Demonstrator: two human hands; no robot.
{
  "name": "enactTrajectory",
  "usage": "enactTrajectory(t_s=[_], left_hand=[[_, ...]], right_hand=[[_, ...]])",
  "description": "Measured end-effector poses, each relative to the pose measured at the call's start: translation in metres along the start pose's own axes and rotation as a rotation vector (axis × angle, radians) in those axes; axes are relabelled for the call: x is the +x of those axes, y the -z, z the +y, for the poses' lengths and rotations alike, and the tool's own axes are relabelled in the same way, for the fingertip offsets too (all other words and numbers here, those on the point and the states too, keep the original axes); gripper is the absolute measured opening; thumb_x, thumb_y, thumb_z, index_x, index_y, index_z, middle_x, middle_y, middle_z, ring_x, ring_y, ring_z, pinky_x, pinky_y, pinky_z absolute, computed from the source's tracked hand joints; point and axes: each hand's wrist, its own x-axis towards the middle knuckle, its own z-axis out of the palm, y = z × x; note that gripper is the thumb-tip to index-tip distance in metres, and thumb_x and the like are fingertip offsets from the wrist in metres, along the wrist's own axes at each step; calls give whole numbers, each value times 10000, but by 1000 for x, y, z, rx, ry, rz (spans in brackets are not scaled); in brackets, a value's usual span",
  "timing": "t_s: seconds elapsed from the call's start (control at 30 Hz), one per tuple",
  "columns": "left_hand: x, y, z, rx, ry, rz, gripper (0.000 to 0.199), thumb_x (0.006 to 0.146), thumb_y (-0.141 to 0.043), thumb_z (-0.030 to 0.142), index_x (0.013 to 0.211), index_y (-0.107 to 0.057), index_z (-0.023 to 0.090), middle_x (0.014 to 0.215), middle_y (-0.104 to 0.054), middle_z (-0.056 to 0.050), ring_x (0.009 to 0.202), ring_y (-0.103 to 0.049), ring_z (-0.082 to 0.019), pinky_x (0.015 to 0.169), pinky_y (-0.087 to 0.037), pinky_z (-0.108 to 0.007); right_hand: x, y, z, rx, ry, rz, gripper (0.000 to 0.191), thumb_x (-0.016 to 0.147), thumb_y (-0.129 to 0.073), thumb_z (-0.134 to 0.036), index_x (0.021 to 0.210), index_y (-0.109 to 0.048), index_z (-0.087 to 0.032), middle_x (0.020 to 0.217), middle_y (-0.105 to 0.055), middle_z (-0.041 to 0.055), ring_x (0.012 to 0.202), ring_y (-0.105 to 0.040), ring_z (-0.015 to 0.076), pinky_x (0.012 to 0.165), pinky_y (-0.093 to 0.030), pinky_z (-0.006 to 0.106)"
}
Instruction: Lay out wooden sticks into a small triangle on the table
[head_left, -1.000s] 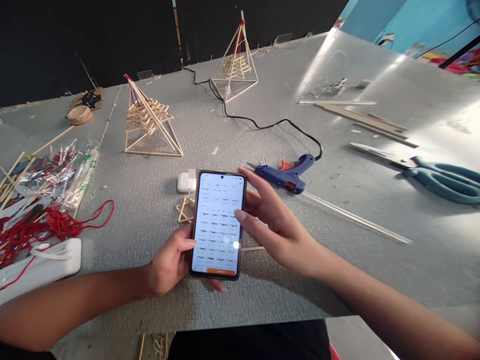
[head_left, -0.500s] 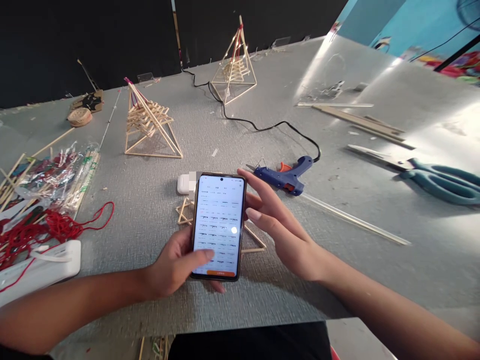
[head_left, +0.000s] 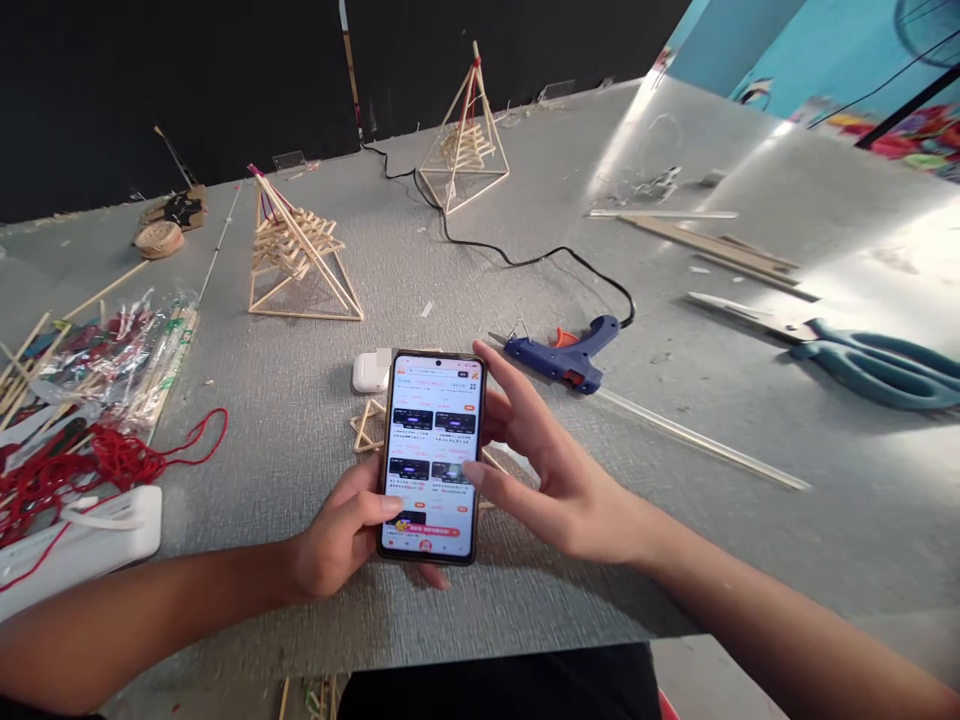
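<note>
My left hand (head_left: 337, 535) clamps a black-edged rectangular phone (head_left: 431, 448) above the grey textured table (head_left: 405, 270); my right hand (head_left: 562, 490), fingers parted, flanks it, thumb over glass. Screen just swapped pale list for dark-tiled page: still browsing, I judge. Beyond: blue plastic glue gun (head_left: 551, 362).

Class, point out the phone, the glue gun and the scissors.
Phone (head_left: 433, 448), head view: middle of the lit screen.
Glue gun (head_left: 556, 361), head view: middle of the blue body.
Scissors (head_left: 820, 350), head view: teal handle, near the blades.
</note>
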Motion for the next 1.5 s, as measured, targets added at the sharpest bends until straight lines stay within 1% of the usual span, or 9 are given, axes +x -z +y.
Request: enactTrajectory(t_s=[0.13, 0.27, 0.37, 0.5, 0.63, 0.8, 1.03, 1.23, 1.5], left_hand=[[0, -1, 1, -12, -18, -9, 429, 959, -636, 302, 1386, -635, 262, 1236, -740, -105, 987, -773, -265, 685, -708, -414], [1, -1, 4, -28, 2, -50, 443, 986, -584, 301, 1428, -601, 270, 1321, -729, -131, 1119, -762, -320, 708, -704, -416], [2, -2, 6, -51, -11, -80, 418, 1002, -560, 293, 1417, -605, 270, 1361, -725, -135, 1194, -742, -339, 726, -702, -412], [2, -2, 5, -52, -9, -83, 401, 1013, -551, 301, 1407, -615, 264, 1288, -761, -130, 1082, -777, -306, 736, -700, -424], [1, -1, 6, -53, 14, -70, 406, 1026, -533, 327, 1416, -616, 256, 1326, -746, -146, 1105, -770, -329, 738, -699, -437], [3, -1, 5, -42, 48, -72, 499, 1053, -475, 499, 1442, -608, 216, 1332, -733, -198, 1147, -751, -359, 707, -696, -426], [7, -2, 2, -7, 78, 25, 510, 1027, -542, 548, 1360, -672, 183, 1211, -760, -179, 1006, -773, -328, 610, -686, -402], [5, 2, 3, -53, 78, -86, 617, 1047, -434, 634, 1454, -637, 216, 1374, -718, -190, 1191, -732, -362, 702, -691, -401], [4, 0, 1, 23, 97, -40, 720, 983, -478, 678, 1463, -591, 153, 1305, -716, -238, 1076, -736, -377, 694, -674, -469]], right_hand=[[2, -3, 0, -52, 11, 24, 1003, 995, -684, -313, 1711, 16, -362, 1492, -626, 133, 1126, -696, 266, 950, -616, 518], [7, -5, 0, 39, -7, 100, 651, 1091, -513, -342, 1653, -183, -345, 1442, -669, 119, 1152, -706, 244, 948, -619, 488], [8, -5, 0, 73, -30, 117, 562, 1108, -479, -355, 1616, -241, -337, 1438, -677, 122, 1191, -708, 248, 960, -613, 483], [7, -5, 1, 89, -26, 109, 583, 1109, -486, -371, 1626, -221, -333, 1444, -671, 127, 1194, -711, 248, 980, -605, 494], [5, -3, 3, 162, -33, 76, 621, 1106, -505, -418, 1645, -204, -356, 1481, -647, 121, 1225, -703, 256, 1030, -588, 521], [3, -1, 1, 205, -47, 39, 650, 1099, -510, -431, 1666, -196, -382, 1499, -637, 114, 1300, -669, 284, 1077, -557, 557], [1, 0, -2, 223, -60, 14, 672, 1095, -507, -416, 1682, -180, -395, 1556, -596, 109, 1373, -629, 291, 1175, -498, 606], [1, -1, 1, 208, -57, 21, 680, 1093, -508, -405, 1686, -175, -417, 1594, -572, 104, 1365, -636, 294, 1140, -519, 593], [1, 1, -1, 56, -39, 12, 724, 1084, -501, -372, 1703, -126, -409, 1444, -658, 104, 1101, -698, 255, 976, -589, 526]])
